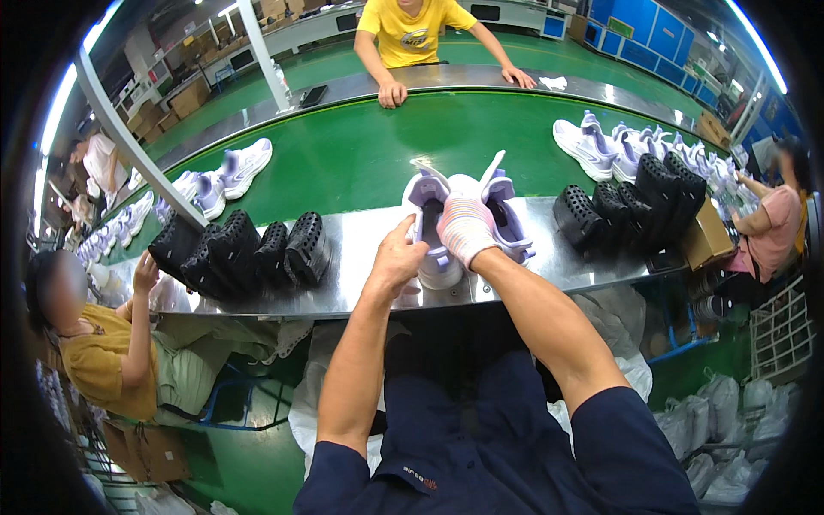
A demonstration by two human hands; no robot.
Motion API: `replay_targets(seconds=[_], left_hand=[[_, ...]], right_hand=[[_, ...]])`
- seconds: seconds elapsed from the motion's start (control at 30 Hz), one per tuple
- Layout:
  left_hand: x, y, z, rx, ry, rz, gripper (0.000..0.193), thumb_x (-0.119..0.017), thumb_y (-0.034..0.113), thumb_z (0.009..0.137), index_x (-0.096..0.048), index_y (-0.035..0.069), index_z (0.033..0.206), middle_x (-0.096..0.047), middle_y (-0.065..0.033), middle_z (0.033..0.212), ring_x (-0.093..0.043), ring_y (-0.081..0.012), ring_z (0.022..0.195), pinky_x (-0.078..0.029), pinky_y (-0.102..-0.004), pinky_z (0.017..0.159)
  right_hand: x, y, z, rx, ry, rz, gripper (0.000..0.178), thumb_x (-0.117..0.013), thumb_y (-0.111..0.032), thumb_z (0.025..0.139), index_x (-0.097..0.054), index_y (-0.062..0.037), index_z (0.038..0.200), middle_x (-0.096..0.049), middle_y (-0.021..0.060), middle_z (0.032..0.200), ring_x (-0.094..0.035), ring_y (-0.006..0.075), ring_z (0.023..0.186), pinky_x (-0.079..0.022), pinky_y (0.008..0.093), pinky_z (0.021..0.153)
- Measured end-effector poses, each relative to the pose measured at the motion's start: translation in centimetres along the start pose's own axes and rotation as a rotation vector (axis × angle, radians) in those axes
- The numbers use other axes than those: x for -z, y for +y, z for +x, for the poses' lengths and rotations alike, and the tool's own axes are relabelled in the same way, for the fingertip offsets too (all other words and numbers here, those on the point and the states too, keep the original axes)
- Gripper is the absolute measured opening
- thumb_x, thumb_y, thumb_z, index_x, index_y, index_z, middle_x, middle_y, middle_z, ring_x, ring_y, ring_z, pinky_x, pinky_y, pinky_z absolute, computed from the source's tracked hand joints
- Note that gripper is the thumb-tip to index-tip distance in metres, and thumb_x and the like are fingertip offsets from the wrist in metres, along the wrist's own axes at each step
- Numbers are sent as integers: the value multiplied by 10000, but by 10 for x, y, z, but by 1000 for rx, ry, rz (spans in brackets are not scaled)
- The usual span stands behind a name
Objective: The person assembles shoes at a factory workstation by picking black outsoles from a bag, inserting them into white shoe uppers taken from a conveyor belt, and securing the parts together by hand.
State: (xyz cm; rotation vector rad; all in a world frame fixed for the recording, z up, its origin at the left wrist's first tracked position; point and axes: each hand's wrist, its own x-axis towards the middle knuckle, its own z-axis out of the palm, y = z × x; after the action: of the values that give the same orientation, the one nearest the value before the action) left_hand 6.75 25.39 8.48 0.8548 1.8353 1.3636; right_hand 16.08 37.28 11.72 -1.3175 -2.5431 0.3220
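Note:
A pair of white and lavender sneakers stands side by side in front of me on the metal ledge of the bench, heels toward me. My bare left hand [400, 259] grips the outer side of the left sneaker [439, 271] near its heel, fingers curled along the collar. My right hand [468, 225], in a white glove with coloured stripes, lies between the two shoes. It grips the inner side of the right sneaker [515, 230], whose tongue stands up; its fingertips are partly hidden.
Black perforated shoe-shaped blocks [306, 249] stand to my left, with more black blocks [577, 216] to my right. Rows of similar sneakers [587, 148] line the green belt [343, 142]. A person in yellow [415, 39] leans on the far edge; others sit at both sides.

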Motion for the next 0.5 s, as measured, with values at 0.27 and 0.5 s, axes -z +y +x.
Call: replay_targets(seconds=[0.27,0.5], left_hand=[[-27,34,-66,-709,204,652,519,-782,198,847,-620,47,1316,-672,-213,1155,-610,-389,1112,-495,-453,970],[-56,77,-42,-324,-346,848,788,-839,430,775,-548,49,1401,-725,-291,981,-701,-453,1008,-545,-501,906]], right_hand=[[67,81,-52,62,394,360,427,-738,-387,894,-667,-4,1067,-712,213,1007,-702,393,878,-561,472,828],[14,117,-57,-196,-110,1044,525,-700,-483,942,-687,14,1108,-736,176,983,-715,288,836,-565,382,768]])
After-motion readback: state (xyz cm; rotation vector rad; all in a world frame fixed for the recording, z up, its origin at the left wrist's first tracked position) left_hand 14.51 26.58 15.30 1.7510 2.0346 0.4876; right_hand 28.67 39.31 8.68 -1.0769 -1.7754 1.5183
